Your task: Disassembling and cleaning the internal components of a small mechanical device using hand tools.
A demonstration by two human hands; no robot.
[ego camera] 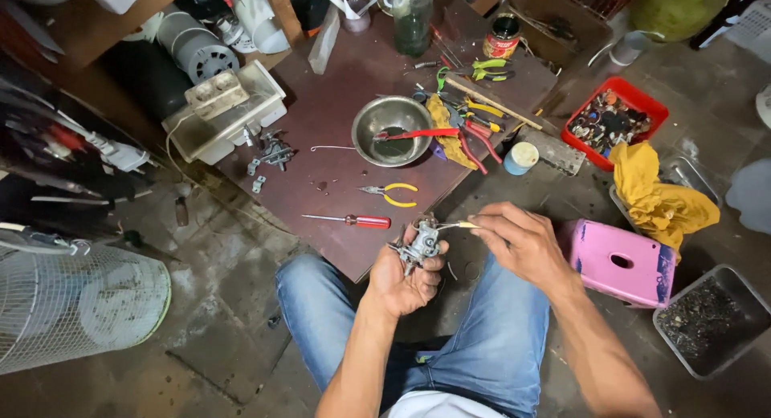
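Grey metal part (419, 243) sits clamped in our left hand (404, 277), grip wrapped round it, above our lap. At its 3 o'clock, our right hand (524, 243) pinches a thin yellow-tipped tool (459, 224) against it. Yellow-handled pliers (391, 194) lie on the worktop (337, 105) at 12.

Grey metal part (422, 245) in left hand (405, 277); pale yellowish thin tool (459, 224) pinched in right hand (522, 245). Blue denim jeans (482, 346) under both hands. Just above left hand: red-handled screwdriver (361, 221), yellow-handled pliers (393, 195), on dark maroon board (337, 113). Further up: silver steel bowl (392, 129), red-handled tool (418, 134) across it. Right of right hand: pink stool (622, 261), mustard-yellow cloth (654, 195), red tray (614, 121). Far left: white wire fan grille (72, 305).
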